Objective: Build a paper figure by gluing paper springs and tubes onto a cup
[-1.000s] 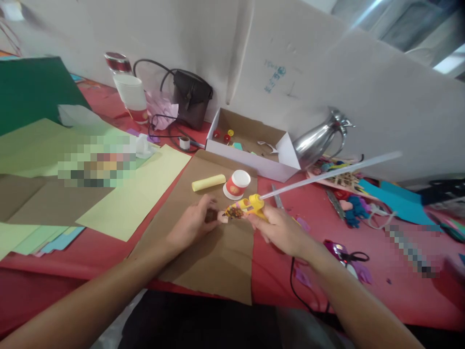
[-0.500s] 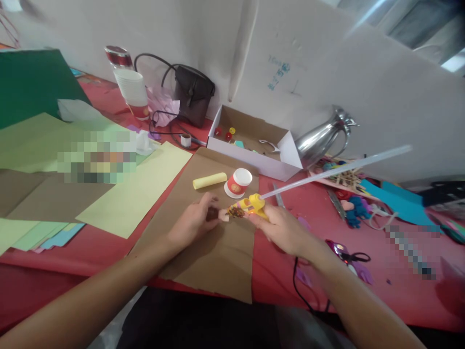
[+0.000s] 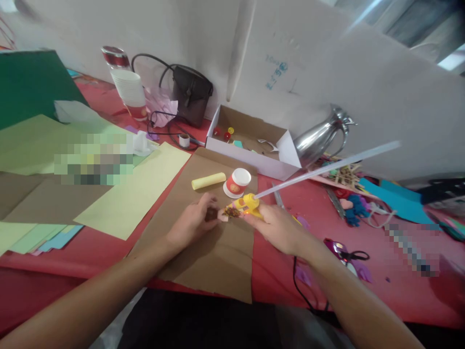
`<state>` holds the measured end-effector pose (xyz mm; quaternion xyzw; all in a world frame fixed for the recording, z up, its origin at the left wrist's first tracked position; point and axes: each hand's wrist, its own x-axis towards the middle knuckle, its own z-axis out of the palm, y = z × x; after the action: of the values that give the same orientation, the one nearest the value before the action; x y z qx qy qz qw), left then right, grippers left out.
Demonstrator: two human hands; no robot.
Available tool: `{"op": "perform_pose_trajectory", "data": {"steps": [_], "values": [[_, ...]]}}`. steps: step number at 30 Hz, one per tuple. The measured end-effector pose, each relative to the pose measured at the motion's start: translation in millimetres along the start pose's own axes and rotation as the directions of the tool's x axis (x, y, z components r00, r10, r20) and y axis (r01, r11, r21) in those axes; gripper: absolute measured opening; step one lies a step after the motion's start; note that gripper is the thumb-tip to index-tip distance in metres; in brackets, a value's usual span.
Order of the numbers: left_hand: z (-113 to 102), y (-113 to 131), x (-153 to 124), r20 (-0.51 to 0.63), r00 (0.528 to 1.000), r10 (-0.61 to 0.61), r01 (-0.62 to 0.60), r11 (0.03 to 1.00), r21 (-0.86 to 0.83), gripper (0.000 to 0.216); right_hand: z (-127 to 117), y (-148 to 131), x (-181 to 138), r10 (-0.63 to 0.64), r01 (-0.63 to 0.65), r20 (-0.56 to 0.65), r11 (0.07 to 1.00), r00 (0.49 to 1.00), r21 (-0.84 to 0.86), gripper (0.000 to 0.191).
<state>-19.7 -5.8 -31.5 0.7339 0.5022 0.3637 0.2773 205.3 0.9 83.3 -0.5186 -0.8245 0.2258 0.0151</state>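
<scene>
My right hand (image 3: 278, 225) is wrapped round the handle of a yellow hot glue gun (image 3: 247, 204); a long clear glue stick (image 3: 327, 169) juts from its back end. My left hand (image 3: 196, 218) pinches a small pale piece (image 3: 223, 216) at the gun's nozzle end. A small brown and orange speckled patch (image 3: 232, 212) shows beside that piece, too small to make out. Just beyond the hands, a red and white paper cup (image 3: 238, 182) rests upside down or on its rim, I cannot tell which. Left of it lies a yellow paper roll (image 3: 209, 181). Brown cardboard (image 3: 214, 261) lies beneath.
A white box (image 3: 250, 157) with small craft bits stands behind the cup. A steel jug (image 3: 319, 135) leans beside it. Yellow paper (image 3: 134, 194) spreads to the left, near stacked paper cups (image 3: 129, 89) and a dark bag (image 3: 192, 92). A black cable (image 3: 300, 286) trails at right.
The glue gun has shifted slightly to the left and its glue stick sits a little lower at the far end. Both hands keep nearly the same place and grip.
</scene>
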Motion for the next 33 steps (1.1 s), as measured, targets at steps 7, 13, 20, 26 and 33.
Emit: {"op": "perform_pose_trajectory", "data": {"steps": [7, 13, 20, 26, 33], "values": [[-1, 1, 0, 0.002, 1.000, 0.011, -0.012, 1.000, 0.017, 0.039, -2, 2, 0, 0.035, -0.035, -0.013, 0.999, 0.999, 0.001, 0.036], [-1, 1, 1, 0.010, 1.000, -0.006, 0.006, 1.000, 0.031, 0.039, -2, 0, 2, 0.004, -0.004, 0.005, 0.999, 1.000, 0.047, 0.036], [-5, 6, 0, 0.036, 0.996, -0.079, 0.079, 0.997, 0.014, 0.035, -18, 17, -5, 0.113, -0.113, 0.024, 0.912, 0.993, 0.395, 0.040], [-7, 8, 2, 0.038, 0.995, -0.088, 0.085, 0.993, 0.081, 0.024, -42, 90, -6, 0.377, -0.108, -0.113, 0.517, 0.919, 0.849, 0.029], [-7, 6, 2, 0.027, 0.995, -0.097, 0.095, 0.993, 0.068, 0.025, -27, 125, -2, 0.523, -0.076, -0.060, 0.234, 0.850, 0.969, 0.019]]}}
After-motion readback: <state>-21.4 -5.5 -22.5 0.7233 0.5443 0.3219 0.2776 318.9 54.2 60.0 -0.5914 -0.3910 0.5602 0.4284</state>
